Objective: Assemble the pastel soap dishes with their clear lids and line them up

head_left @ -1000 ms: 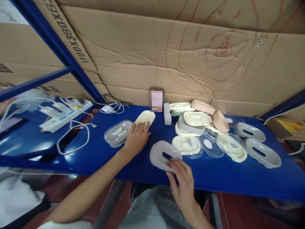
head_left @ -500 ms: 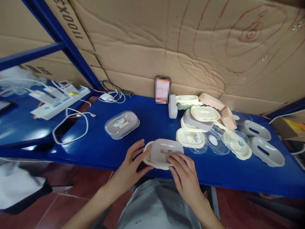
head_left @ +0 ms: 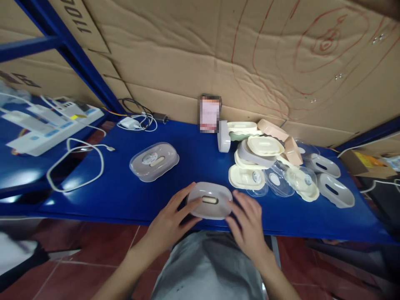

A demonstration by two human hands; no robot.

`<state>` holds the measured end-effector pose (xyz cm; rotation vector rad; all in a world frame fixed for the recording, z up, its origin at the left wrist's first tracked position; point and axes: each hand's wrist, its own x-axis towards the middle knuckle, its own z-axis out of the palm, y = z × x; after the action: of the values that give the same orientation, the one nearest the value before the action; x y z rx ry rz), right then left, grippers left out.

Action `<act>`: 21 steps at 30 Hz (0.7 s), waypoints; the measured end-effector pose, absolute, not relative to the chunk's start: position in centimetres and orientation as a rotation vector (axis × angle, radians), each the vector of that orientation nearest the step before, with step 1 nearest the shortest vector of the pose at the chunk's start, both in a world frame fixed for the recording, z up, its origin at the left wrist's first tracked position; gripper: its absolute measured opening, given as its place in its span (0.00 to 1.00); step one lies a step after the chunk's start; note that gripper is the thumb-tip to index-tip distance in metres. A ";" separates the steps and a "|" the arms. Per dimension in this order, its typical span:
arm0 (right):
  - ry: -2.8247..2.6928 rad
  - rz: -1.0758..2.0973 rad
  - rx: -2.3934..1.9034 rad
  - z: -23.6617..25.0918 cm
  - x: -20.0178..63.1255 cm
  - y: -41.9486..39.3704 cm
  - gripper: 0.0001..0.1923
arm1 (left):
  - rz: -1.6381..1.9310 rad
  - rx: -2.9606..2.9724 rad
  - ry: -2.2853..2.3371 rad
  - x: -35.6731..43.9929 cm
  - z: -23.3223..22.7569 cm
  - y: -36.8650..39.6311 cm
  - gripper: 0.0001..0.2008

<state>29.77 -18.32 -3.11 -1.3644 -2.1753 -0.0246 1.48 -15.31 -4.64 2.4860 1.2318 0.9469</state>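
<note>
left hand (head_left: 172,216) and right hand (head_left: 248,216) hold opposite ends of a grey slotted dish (head_left: 211,211) between them, a clear-lidded container (head_left: 154,161) lying beyond the left hand on the blue surface (head_left: 198,156).

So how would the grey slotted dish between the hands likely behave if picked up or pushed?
The grey slotted dish is probably stiff, since its moulded oval rim shows no sag. Its glossy surface suggests it could be a bit slippery. A cream ridge shows in its slot, so a second piece may lift with it.
</note>
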 end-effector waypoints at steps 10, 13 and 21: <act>-1.853 -0.164 -1.619 -3.9 34.4 -15.6 0.22 | 0.833 2.429 1.267 1.8 -4.5 -15.3 0.21; -1.817 -0.061 -1.536 -3.4 34.5 -16.3 0.20 | 0.826 2.411 1.269 2.1 -4.3 -15.3 0.19; -1.821 0.101 -1.303 -3.0 34.7 -18.3 0.24 | 0.720 2.325 1.228 4.0 -3.9 -14.9 0.40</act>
<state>34.74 -18.30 -3.00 -1.3033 -1.8209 0.1012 4.00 -14.87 -3.87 2.3250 1.2280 0.7199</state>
